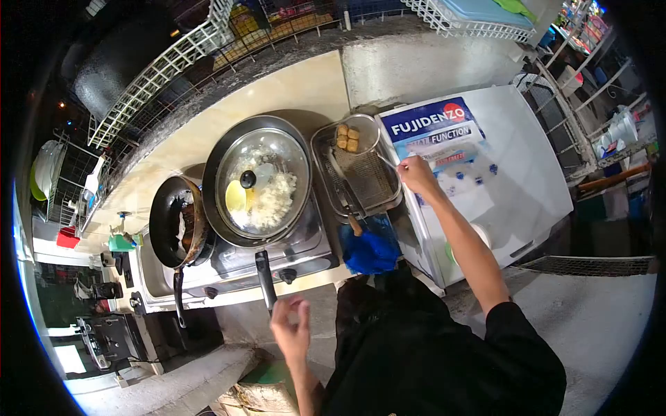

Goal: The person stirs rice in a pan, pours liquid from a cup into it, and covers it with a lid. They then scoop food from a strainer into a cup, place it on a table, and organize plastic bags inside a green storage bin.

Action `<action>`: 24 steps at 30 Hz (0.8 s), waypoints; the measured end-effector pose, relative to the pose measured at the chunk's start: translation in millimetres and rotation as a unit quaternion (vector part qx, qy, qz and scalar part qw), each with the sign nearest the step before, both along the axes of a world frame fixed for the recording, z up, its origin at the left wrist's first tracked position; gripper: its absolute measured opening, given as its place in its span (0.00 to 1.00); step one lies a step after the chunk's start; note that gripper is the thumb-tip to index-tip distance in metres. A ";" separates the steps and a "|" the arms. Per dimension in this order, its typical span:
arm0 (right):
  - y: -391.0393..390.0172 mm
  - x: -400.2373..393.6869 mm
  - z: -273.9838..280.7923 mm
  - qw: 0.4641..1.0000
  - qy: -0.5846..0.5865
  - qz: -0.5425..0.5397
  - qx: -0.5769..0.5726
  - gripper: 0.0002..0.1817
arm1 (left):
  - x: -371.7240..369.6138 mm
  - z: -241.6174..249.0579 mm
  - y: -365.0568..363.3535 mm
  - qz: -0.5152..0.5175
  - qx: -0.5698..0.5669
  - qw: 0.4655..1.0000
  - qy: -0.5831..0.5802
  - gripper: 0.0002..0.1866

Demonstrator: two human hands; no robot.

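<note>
My right hand [417, 175] is closed on the handle of a mesh strainer [366, 147]. Several brown fried cubes [347, 138] lie in the strainer, which is over a rectangular wire-mesh tray [368, 182]. Tongs [340, 182] rest along the left side of that tray. My left hand [291, 326], fingers loosely bent and holding nothing, is beside the handle end of a large pan [260, 182]. A glass lid [243, 156] with a black knob covers the pan; white pieces and something yellow show through it.
A smaller dark frying pan [166, 222] with food remains sits on the left of the stove [305, 239]. Blue plastic [372, 249] lies in front of the tray. A white appliance top [513, 159] is at the right. Wire racks [166, 73] run above the counter.
</note>
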State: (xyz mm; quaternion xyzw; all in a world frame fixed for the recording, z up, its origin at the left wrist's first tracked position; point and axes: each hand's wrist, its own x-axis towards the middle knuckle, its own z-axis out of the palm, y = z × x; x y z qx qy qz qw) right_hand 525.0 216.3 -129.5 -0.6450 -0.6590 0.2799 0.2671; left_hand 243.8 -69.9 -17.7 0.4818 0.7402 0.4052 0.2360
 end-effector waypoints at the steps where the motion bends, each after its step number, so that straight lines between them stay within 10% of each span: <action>1: -5.0 13.0 11.9 1.000 0.015 0.015 -0.017 0.10 | 14.1 -7.6 10.8 -0.046 0.002 0.999 -0.023 0.08; 6: -77.2 101.4 104.8 0.998 0.009 0.033 -0.060 0.09 | 116.4 -54.3 74.1 -0.377 -0.060 0.922 -0.072 0.40; 11: -178.5 190.7 161.1 0.994 -0.088 0.009 -0.068 0.07 | 206.0 -134.0 96.3 -0.439 -0.021 0.890 -0.119 0.64; 24: -278.9 227.7 165.4 0.967 -0.222 -0.011 -0.124 0.09 | 279.9 -125.3 117.9 -0.502 -0.004 0.828 -0.250 0.52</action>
